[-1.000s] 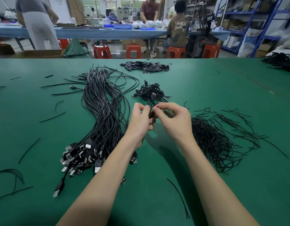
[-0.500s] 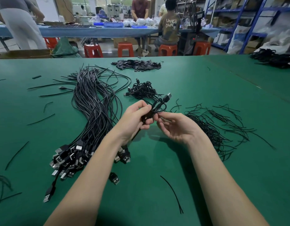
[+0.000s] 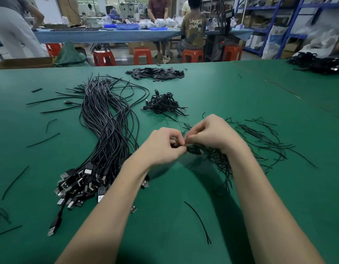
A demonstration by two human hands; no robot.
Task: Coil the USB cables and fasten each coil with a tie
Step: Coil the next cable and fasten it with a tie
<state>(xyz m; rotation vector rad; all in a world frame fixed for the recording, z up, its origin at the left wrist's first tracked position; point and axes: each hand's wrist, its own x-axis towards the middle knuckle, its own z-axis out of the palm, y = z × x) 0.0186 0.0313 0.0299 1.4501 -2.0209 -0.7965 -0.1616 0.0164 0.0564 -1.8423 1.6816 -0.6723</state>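
My hands (image 3: 184, 143) hide whatever they pinch; only a dark bit shows, and I cannot tell cable from tie. The far cable heap (image 3: 317, 62) runs off the right edge.

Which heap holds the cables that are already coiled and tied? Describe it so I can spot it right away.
Start at the long bundle of straight cables running up the left of the green table. Just to its right, beyond the two hands, sits a small tangled heap of finished coils. Unlike the flat pile of loose ties on the right, it is compact, with plugs sticking out.
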